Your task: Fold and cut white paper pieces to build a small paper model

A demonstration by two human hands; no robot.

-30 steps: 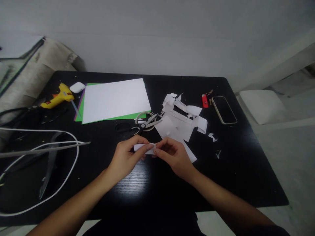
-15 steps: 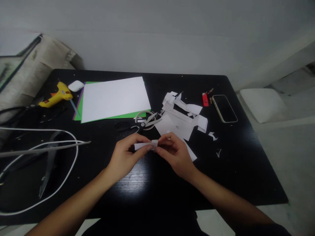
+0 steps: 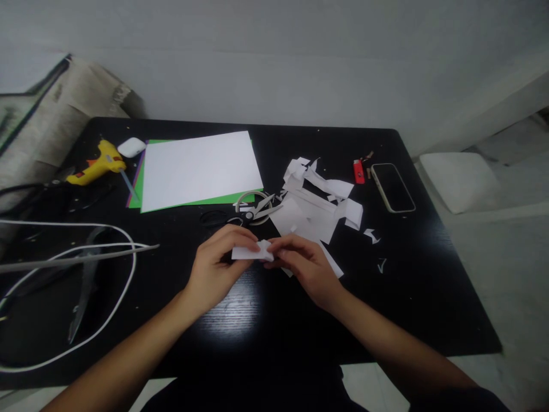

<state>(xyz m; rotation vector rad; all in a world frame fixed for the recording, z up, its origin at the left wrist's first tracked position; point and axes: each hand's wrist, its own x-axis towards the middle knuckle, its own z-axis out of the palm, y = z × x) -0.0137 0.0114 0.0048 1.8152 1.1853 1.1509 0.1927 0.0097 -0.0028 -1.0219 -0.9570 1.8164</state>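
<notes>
A small folded piece of white paper [image 3: 246,253] is held between both hands above the table's middle. My left hand [image 3: 217,263] pinches it with thumb and fingers, and a flat strip sticks out toward that palm. At the paper's right end, a short folded part is gripped by the fingertips of my right hand [image 3: 306,263]. Just beyond the hands lie open scissors [image 3: 253,214] with dark handles, over a pale roll of tape [image 3: 237,200]. White paper scraps [image 3: 315,212] are heaped behind my right hand, partly hidden by it.
On the black table [image 3: 386,320], white and coloured sheets [image 3: 201,169] lie at the back left beside a yellow glue gun [image 3: 96,165] and a white case [image 3: 131,147]. White cable [image 3: 132,269] loops at left. A red lighter [image 3: 358,171] and phone [image 3: 392,187] lie at right.
The folded paper has been turned between my fingers, so more of its flat face shows. My left thumb and fingers have shifted their grip. The things on the table stay put.
</notes>
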